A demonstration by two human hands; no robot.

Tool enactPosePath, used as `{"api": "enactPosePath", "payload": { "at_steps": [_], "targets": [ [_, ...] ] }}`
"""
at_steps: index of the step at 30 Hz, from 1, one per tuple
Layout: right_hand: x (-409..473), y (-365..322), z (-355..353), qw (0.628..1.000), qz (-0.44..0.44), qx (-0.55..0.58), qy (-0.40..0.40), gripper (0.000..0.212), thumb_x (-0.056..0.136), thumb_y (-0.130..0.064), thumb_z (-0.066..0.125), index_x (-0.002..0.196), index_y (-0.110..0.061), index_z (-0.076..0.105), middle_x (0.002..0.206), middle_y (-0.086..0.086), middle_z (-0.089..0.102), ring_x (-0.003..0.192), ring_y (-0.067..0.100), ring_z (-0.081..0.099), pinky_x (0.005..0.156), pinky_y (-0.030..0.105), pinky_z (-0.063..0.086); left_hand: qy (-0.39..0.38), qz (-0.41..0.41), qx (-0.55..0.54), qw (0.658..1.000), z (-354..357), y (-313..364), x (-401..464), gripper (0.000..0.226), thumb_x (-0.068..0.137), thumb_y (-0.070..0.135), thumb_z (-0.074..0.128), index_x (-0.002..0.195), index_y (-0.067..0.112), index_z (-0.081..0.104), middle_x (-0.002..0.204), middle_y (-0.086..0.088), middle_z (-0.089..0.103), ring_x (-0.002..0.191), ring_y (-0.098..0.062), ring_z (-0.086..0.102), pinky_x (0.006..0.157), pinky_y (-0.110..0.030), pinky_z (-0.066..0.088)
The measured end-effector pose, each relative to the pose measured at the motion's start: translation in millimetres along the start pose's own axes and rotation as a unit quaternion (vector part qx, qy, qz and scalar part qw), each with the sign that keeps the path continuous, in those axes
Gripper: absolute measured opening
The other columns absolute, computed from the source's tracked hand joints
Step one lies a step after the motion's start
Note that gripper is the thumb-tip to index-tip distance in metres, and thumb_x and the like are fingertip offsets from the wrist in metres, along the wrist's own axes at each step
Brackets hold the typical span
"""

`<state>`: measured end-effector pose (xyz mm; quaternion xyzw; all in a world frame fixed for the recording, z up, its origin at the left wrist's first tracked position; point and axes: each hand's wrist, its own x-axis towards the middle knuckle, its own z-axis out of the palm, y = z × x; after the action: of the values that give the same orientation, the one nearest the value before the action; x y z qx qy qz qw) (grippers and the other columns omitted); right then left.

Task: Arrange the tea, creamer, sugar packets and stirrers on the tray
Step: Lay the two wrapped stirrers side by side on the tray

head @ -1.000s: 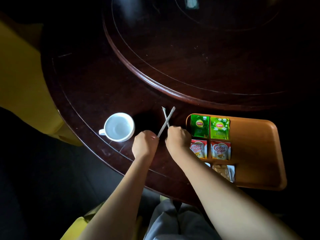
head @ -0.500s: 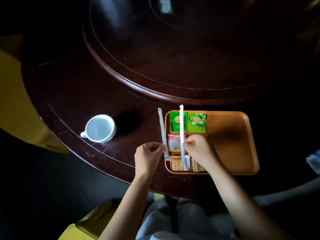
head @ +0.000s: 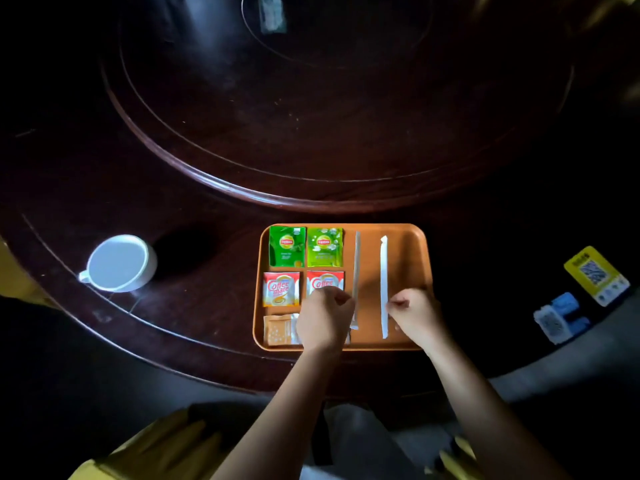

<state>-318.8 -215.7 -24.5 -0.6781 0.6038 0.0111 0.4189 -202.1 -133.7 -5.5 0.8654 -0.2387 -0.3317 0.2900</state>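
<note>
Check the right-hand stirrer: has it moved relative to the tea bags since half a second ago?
Yes. The right-hand stirrer lay across the tea bags; it now lies to their right on bare tray, beside the right hand.

Both forearms are bare, with no sleeves showing. The left hand [head: 323, 318] and right hand [head: 417, 315] wear nothing. Light grey trousers [head: 360, 441] cover the lap.

Dim room; dark round wooden table [head: 173, 188] with raised central turntable [head: 329, 116].
</note>
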Motion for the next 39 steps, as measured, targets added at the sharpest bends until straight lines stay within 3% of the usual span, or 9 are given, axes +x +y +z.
{"api": "enactPosePath", "payload": {
  "at_steps": [5, 9, 12, 15, 18, 20, 22, 31, 39],
  "targets": [
    [15.3, 15.6, -4.2, 0.999, 0.009, -0.033, 0.020, 0.012, 0.085, -0.016, 0.061, 0.090, -0.006, 0.067, 0.079, 0.009, 0.069, 0.074, 0.027, 0.067, 0.070, 0.033, 0.056, -0.018, -0.019, 0.056, 0.998, 28.6, 12.0, 3.5, 0.017, 0.075, 0.025, 0.058, 0.083, 0.018, 0.072, 0.083, -0.004, 0.072, 0.084, -0.026, 0.066, 0.060, -0.023, 0.039],
    [15.5, 15.7, -11.9, 0.991, 0.008, -0.126, 0.033, 0.017, 0.085, -0.029, 0.061, 0.089, -0.014, 0.066, 0.091, 0.004, 0.070, 0.084, 0.025, 0.066, 0.074, 0.034, 0.055, -0.009, 0.007, 0.138, 0.990, 34.9, 14.9, 3.6, 0.021, 0.079, 0.029, 0.053, 0.086, 0.016, 0.069, 0.087, -0.006, 0.071, 0.086, -0.030, 0.064, 0.062, -0.026, 0.040],
    [7.9, 20.5, -18.4, 0.959, -0.075, -0.240, 0.131, 0.022, 0.086, -0.032, 0.059, 0.101, -0.016, 0.063, 0.103, 0.003, 0.066, 0.098, 0.024, 0.062, 0.082, 0.037, 0.052, 0.069, 0.157, 0.181, 0.968, 29.8, 4.8, 4.9, 0.012, 0.076, 0.023, 0.061, 0.082, 0.016, 0.068, 0.079, -0.008, 0.071, 0.083, -0.033, 0.062, 0.063, -0.032, 0.048],
    [8.6, 36.9, -18.6, 0.920, -0.235, -0.264, 0.171, 0.051, 0.072, -0.021, 0.075, 0.119, -0.009, 0.060, 0.124, 0.009, 0.062, 0.117, 0.030, 0.056, 0.094, 0.045, 0.046, 0.054, 0.324, 0.296, 0.897, 27.5, -9.0, 16.0, 0.046, 0.068, 0.027, 0.075, 0.111, 0.016, 0.062, 0.111, -0.006, 0.069, 0.093, -0.034, 0.062, 0.071, -0.039, 0.053],
    [13.2, 52.8, -19.2, 0.882, -0.314, -0.331, 0.119, 0.070, 0.069, -0.028, 0.074, 0.133, -0.012, 0.048, 0.142, 0.005, 0.048, 0.134, 0.023, 0.040, 0.107, 0.046, 0.031, -0.062, 0.377, 0.406, 0.830, 24.7, -6.4, 24.0, 0.077, 0.076, 0.040, 0.067, 0.142, 0.020, 0.033, 0.151, -0.005, 0.034, 0.115, -0.034, 0.050, 0.087, -0.042, 0.047],
    [15.1, 58.0, -20.9, 0.869, -0.332, -0.355, 0.094, 0.074, 0.070, -0.034, 0.072, 0.135, -0.013, 0.045, 0.145, 0.003, 0.044, 0.136, 0.020, 0.036, 0.110, 0.043, 0.021, -0.146, 0.372, 0.449, 0.799, 24.0, -3.3, 29.6, 0.077, 0.089, 0.044, 0.049, 0.148, 0.023, 0.004, 0.159, -0.001, 0.000, 0.129, -0.033, 0.029, 0.100, -0.043, 0.034],
    [16.9, 61.3, -21.5, 0.858, -0.336, -0.381, 0.076, 0.076, 0.069, -0.038, 0.073, 0.135, -0.014, 0.044, 0.144, 0.002, 0.045, 0.135, 0.019, 0.035, 0.107, 0.042, 0.016, -0.173, 0.361, 0.470, 0.787, 22.2, 0.7, 32.2, 0.075, 0.092, 0.045, 0.042, 0.147, 0.024, -0.004, 0.159, 0.001, -0.009, 0.134, -0.032, 0.020, 0.104, -0.042, 0.028],
    [24.2, 64.8, -23.3, 0.846, -0.361, -0.386, 0.071, 0.073, 0.066, -0.040, 0.076, 0.130, -0.013, 0.052, 0.138, 0.003, 0.053, 0.131, 0.019, 0.044, 0.106, 0.041, 0.020, -0.159, 0.356, 0.450, 0.803, 24.2, -5.7, 33.8, 0.070, 0.090, 0.048, 0.044, 0.147, 0.023, 0.011, 0.159, 0.003, 0.003, 0.134, -0.032, 0.023, 0.104, -0.043, 0.027],
    [26.8, 62.7, -25.0, 0.843, -0.355, -0.397, 0.066, 0.075, 0.064, -0.041, 0.078, 0.130, -0.015, 0.052, 0.138, 0.002, 0.053, 0.130, 0.019, 0.045, 0.102, 0.047, 0.038, -0.154, 0.349, 0.442, 0.812, 22.4, -9.2, 33.4, 0.071, 0.089, 0.046, 0.046, 0.147, 0.024, 0.012, 0.159, 0.004, 0.003, 0.135, -0.031, 0.021, 0.105, -0.043, 0.026]
  ]
}}
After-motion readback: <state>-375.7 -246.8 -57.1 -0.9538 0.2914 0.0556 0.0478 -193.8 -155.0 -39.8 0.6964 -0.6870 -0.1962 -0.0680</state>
